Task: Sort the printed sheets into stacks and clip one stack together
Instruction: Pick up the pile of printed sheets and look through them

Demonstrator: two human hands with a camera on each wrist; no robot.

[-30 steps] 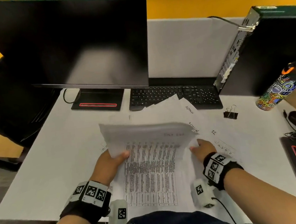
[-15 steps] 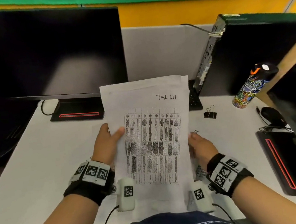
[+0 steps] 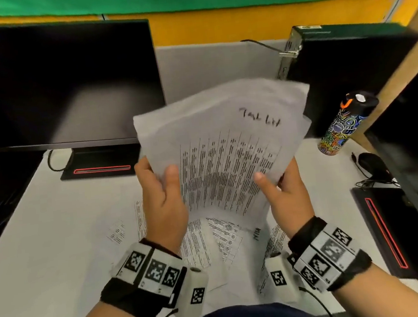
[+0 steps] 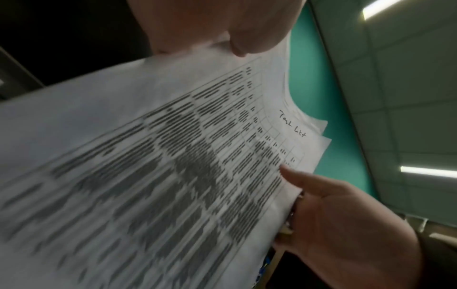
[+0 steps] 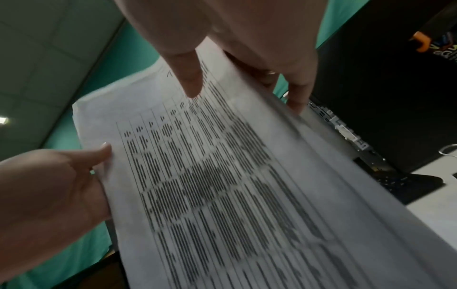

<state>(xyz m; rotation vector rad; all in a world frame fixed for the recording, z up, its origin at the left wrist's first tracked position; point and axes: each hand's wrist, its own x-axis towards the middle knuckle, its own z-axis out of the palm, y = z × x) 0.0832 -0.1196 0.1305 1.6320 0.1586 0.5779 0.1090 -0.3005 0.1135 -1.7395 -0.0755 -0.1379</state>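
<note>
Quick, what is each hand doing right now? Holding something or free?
Left hand: holding the left edge of the stack of printed sheets.
Right hand: holding the right edge of the same stack.

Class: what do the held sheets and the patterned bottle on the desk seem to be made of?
Held sheets: thin matt white paper; they bend and show printed table lines. Patterned bottle: probably metal or hard plastic, glossy multicoloured print, dark cap with orange part; the material cannot be told for sure.
</note>
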